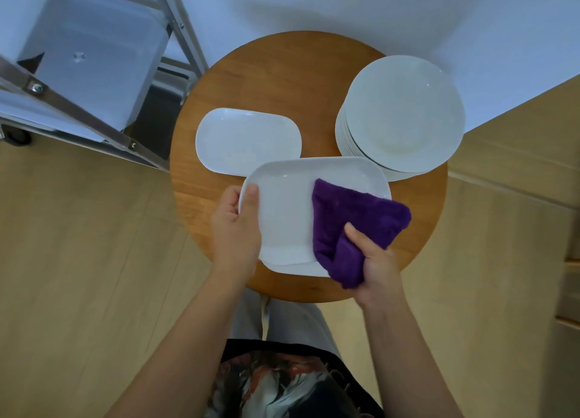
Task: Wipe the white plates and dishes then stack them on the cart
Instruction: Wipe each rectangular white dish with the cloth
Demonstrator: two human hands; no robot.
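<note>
Fuzzy purple cloth [354,226], glossy rectangular plate [285,204], round wooden table [282,81]

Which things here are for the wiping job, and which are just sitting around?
For the job: rectangular dish in the left hand, purple cloth in the right hand, oval dish, plate stack, cart.

Just there: round table, floor.

Round wooden table [282,81] on pale wood floor [78,245], white wall [376,6].

left grip [238,226] curled, right grip [373,257] clenched
</note>
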